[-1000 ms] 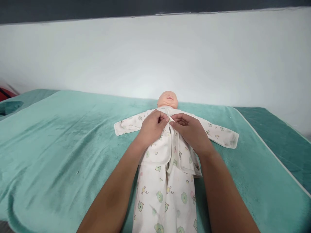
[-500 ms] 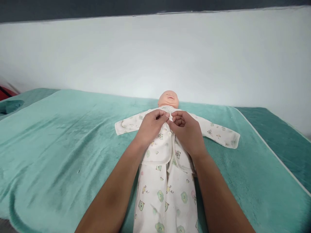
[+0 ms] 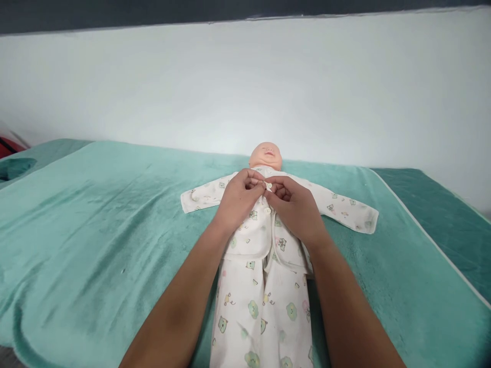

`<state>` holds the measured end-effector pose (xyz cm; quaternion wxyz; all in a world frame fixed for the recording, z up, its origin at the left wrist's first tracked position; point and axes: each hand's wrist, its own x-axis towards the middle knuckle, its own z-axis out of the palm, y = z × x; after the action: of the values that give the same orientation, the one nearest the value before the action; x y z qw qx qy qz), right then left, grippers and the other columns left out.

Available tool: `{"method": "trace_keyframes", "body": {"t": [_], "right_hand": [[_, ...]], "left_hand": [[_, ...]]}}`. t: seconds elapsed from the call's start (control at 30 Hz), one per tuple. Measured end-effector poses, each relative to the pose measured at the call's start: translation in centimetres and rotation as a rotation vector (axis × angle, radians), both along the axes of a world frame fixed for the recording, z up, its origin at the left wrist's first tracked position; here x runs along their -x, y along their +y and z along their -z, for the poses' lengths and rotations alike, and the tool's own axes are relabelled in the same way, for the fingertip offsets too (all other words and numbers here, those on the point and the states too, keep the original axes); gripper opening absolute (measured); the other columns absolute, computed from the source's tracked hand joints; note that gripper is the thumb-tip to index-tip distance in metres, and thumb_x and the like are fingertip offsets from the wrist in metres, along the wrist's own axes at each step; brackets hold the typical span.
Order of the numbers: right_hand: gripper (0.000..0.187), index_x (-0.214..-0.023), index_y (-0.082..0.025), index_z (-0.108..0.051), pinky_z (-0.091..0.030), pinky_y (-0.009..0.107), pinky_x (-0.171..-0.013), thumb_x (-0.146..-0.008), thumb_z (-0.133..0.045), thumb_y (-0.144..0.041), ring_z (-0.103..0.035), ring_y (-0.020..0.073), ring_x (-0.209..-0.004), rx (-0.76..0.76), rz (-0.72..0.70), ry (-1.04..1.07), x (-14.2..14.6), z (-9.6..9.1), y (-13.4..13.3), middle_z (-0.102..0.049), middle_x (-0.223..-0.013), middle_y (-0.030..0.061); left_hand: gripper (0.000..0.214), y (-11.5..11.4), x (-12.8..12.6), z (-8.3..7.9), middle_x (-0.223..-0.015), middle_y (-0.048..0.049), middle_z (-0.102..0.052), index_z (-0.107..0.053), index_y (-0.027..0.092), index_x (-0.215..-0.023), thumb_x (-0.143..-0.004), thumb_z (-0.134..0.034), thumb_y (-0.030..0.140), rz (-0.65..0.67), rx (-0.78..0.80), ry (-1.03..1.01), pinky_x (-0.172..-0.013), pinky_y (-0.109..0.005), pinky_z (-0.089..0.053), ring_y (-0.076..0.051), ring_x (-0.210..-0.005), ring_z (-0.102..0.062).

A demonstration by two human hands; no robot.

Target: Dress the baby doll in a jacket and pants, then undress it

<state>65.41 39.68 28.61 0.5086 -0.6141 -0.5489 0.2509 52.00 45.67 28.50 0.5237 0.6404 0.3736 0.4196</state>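
Note:
A baby doll [image 3: 265, 155] lies on its back, dressed in a white printed jacket [image 3: 249, 237] and matching trousers [image 3: 261, 312]. Both sleeves stretch out to the sides. At the upper chest my left hand [image 3: 241, 198] pinches the front edge of the jacket between thumb and fingertips. My right hand [image 3: 293, 204] meets it there, its thumb and forefinger closed on the jacket edge beside a small pale button [image 3: 269, 186]. Just below the hands sits another button [image 3: 267, 210] on the jacket front. Under it the two front edges part toward the hem.
A turquoise plush blanket [image 3: 115, 220] with soft folds covers the surface under the doll. Darker green cloth [image 3: 433, 214] shows at the right. A white wall [image 3: 245, 87] rises behind the doll's head. Something red [image 3: 8, 147] is at the far left edge.
The button between my fingertips now shows more fully, face up. My left fingertips have shifted slightly; both hands stay at the same spot on the jacket.

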Motion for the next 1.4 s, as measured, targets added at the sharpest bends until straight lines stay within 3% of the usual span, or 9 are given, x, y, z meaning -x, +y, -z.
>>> {"method": "trace_keyframes", "body": {"t": [0.23,0.37,0.47,0.57,0.67,0.77,0.97,1.13,1.4], "right_hand": [[0.023,-0.106,-0.022,-0.068,-0.044,0.026,-0.068,-0.088,-0.058,-0.033,-0.055,0.013,-0.073,-0.019,-0.047,0.083,-0.2,-0.1,-0.2,-0.065,-0.083,-0.0003],[0.02,-0.098,-0.021,-0.068,-0.043,0.028,-0.07,-0.086,-0.055,-0.03,-0.056,0.0144,-0.073,0.001,0.044,0.096,-0.1,-0.2,0.1,-0.067,-0.082,0.0003],[0.016,-0.092,-0.021,-0.067,-0.042,0.029,-0.07,-0.081,-0.057,-0.027,-0.053,0.0145,-0.068,0.022,0.133,0.052,0.1,-0.2,0.3,-0.06,-0.071,-0.0022],[0.016,-0.091,-0.021,-0.066,-0.041,0.029,-0.069,-0.079,-0.057,-0.026,-0.048,0.0136,-0.063,0.029,0.183,0.033,0.3,-0.1,0.4,-0.052,-0.064,-0.0049],[0.016,-0.092,-0.021,-0.066,-0.04,0.029,-0.066,-0.079,-0.058,-0.027,-0.049,0.0135,-0.063,0.036,0.196,0.071,0.2,-0.3,0.3,-0.056,-0.067,-0.0039],[0.01,-0.084,-0.022,-0.062,-0.039,0.028,-0.061,-0.081,-0.06,-0.032,-0.049,0.0132,-0.063,0.082,0.176,0.074,-0.1,-1.1,-0.3,-0.059,-0.069,-0.0023],[0.038,-0.063,-0.022,-0.05,-0.026,0.029,-0.047,-0.083,-0.065,-0.05,-0.037,0.0111,-0.052,0.287,-0.036,-0.276,-0.4,-3.6,-2.9,-0.051,-0.06,-0.0024],[0.03,-0.062,-0.023,-0.051,-0.024,0.029,-0.045,-0.084,-0.063,-0.04,-0.039,0.0118,-0.05,0.328,-0.058,-0.455,-0.3,-3.9,-3.8,-0.056,-0.06,-0.0005],[0.027,-0.057,-0.023,-0.048,-0.025,0.029,-0.043,-0.08,-0.061,-0.027,-0.042,0.012,-0.045,0.418,-0.116,-0.45,-0.7,-4.3,-4.1,-0.059,-0.054,-0.0006]], "left_hand": [[0.021,0.0,0.1,0.1,-0.088,-0.0004,-0.066,-0.062,0.022,-0.098,-0.084,-0.067,0.037,-0.005,-0.015,0.01,-0.063,-0.023,-0.042,-0.012,-0.075,-0.058],[0.016,0.1,-0.1,0.3,-0.088,0.0,-0.065,-0.063,0.022,-0.098,-0.083,-0.065,0.028,-0.012,-0.033,0.031,-0.067,-0.023,-0.043,-0.011,-0.076,-0.058],[0.017,0.1,-0.1,0.3,-0.089,0.0001,-0.062,-0.064,0.021,-0.097,-0.081,-0.065,0.025,-0.028,-0.045,0.028,-0.064,-0.023,-0.042,-0.01,-0.073,-0.055],[0.017,0.0,0.1,0.3,-0.087,0.0001,-0.061,-0.067,0.022,-0.097,-0.081,-0.064,0.026,-0.017,-0.051,0.034,-0.06,-0.023,-0.039,-0.01,-0.068,-0.051],[0.015,0.0,0.4,0.2,-0.083,-0.0008,-0.06,-0.071,0.022,-0.093,-0.083,-0.063,0.03,0.015,-0.068,0.048,-0.06,-0.024,-0.039,-0.011,-0.07,-0.051],[0.017,0.0,1.1,-0.1,-0.083,-0.0015,-0.06,-0.072,0.023,-0.094,-0.084,-0.064,0.034,0.065,-0.05,0.048,-0.058,-0.024,-0.038,-0.012,-0.071,-0.052],[0.015,0.4,3.0,-1.1,-0.087,-0.0021,-0.064,-0.07,0.022,-0.085,-0.084,-0.067,0.037,0.27,-0.091,0.155,-0.061,-0.026,-0.041,-0.012,-0.069,-0.051],[0.015,0.5,3.8,-1.7,-0.099,-0.0047,-0.065,-0.073,0.024,-0.084,-0.082,-0.071,0.039,0.435,-0.203,0.25,-0.078,-0.029,-0.046,-0.017,-0.088,-0.057],[0.014,0.4,3.4,-1.5,-0.099,-0.0044,-0.062,-0.074,0.026,-0.081,-0.081,-0.071,0.04,0.446,-0.283,0.305,-0.078,-0.031,-0.047,-0.019,-0.091,-0.058]]}}
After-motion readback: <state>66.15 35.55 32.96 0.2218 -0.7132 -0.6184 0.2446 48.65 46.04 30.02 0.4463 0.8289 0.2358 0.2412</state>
